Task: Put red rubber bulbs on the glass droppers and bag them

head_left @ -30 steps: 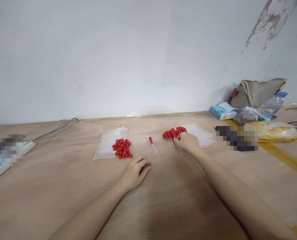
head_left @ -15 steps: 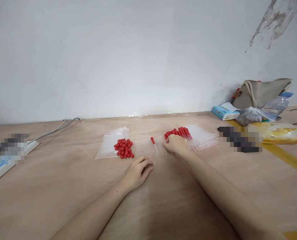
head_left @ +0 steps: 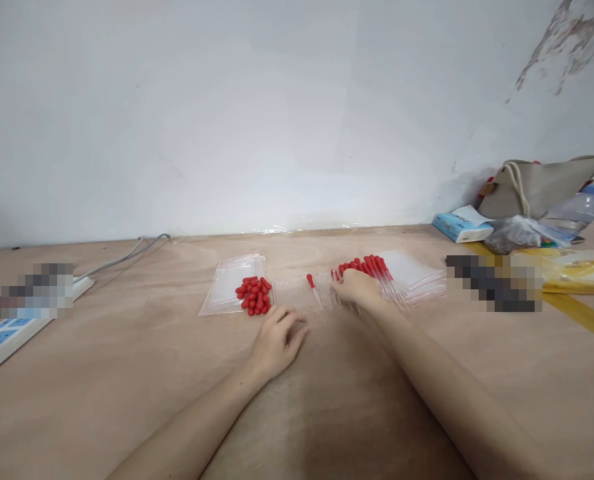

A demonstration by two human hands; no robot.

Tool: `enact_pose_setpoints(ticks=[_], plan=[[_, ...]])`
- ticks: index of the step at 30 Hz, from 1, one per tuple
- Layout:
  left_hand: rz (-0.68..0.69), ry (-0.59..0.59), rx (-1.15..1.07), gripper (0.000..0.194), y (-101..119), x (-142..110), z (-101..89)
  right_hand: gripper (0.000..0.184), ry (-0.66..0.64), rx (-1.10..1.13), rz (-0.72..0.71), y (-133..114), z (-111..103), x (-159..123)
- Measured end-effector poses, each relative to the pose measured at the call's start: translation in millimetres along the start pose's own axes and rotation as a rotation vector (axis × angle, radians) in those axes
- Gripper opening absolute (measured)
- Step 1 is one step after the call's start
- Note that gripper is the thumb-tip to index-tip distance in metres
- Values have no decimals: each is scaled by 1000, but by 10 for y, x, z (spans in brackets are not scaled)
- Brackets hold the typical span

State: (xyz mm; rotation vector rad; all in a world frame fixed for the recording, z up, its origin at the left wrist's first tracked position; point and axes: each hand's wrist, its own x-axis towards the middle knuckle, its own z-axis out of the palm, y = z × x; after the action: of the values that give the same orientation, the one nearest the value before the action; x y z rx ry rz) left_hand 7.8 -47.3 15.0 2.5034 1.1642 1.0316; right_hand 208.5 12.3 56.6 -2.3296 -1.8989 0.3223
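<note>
In the head view my right hand (head_left: 357, 288) bends over the left end of a row of glass droppers with red rubber bulbs (head_left: 374, 267). Its fingers are pinched at a dropper whose blurred red bulb (head_left: 333, 275) shows just above the fingertips; most of its tube is hidden. My left hand (head_left: 278, 339) rests on the table with fingers curved and thumb apart, nothing visible in it. Beyond it lie bare clear glass tubes (head_left: 291, 293) side by side, and one red-bulbed dropper (head_left: 311, 281) on top of them. A pile of loose red bulbs (head_left: 254, 297) is at their left.
Clear plastic bags (head_left: 221, 283) lie under and beside the bulb pile, more bags (head_left: 411, 273) right of the droppers. Farther right are a blue tissue pack (head_left: 459, 227), a grey bag (head_left: 551, 187) and a yellow package (head_left: 571, 270). A power strip (head_left: 7, 340) sits at left.
The whole view has shifted slightly, so the things on the table appear farther right. My right hand stays at the row's left end; the left hand's fingers have lifted or shifted a little.
</note>
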Motion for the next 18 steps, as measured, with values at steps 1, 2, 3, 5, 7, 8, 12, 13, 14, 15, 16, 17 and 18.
enact_pose_setpoints(ticks=[1,2,3,5,7,8,12,13,14,15,16,17,18], plan=[[-33,67,40,11,-35,38,-65,30,14,4,-19,28,-13,-32],[-75,121,87,11,-88,92,-146,31,43,9,-51,62,-18,-75],[-137,172,142,14,-156,159,-238,30,86,16,-98,100,-14,-129],[-275,180,281,19,-322,327,-424,27,187,41,-248,189,28,-259],[-430,112,430,16,-492,510,-564,24,270,65,-453,282,110,-397],[-505,36,501,18,-567,598,-604,23,310,61,-557,327,162,-460],[-653,-127,617,29,-749,851,-570,21,462,32,-851,467,379,-604],[-661,-136,622,31,-770,887,-535,20,486,40,-886,490,422,-614],[-669,-146,630,33,-786,913,-499,20,505,54,-907,507,456,-618],[-677,-155,637,34,-799,932,-465,20,516,70,-917,519,481,-617],[-683,-161,644,35,-809,944,-435,20,519,87,-922,526,497,-615],[-687,-165,648,35,-817,951,-411,20,516,103,-923,529,505,-613],[-689,-166,649,35,-823,956,-391,20,513,116,-922,529,507,-611]])
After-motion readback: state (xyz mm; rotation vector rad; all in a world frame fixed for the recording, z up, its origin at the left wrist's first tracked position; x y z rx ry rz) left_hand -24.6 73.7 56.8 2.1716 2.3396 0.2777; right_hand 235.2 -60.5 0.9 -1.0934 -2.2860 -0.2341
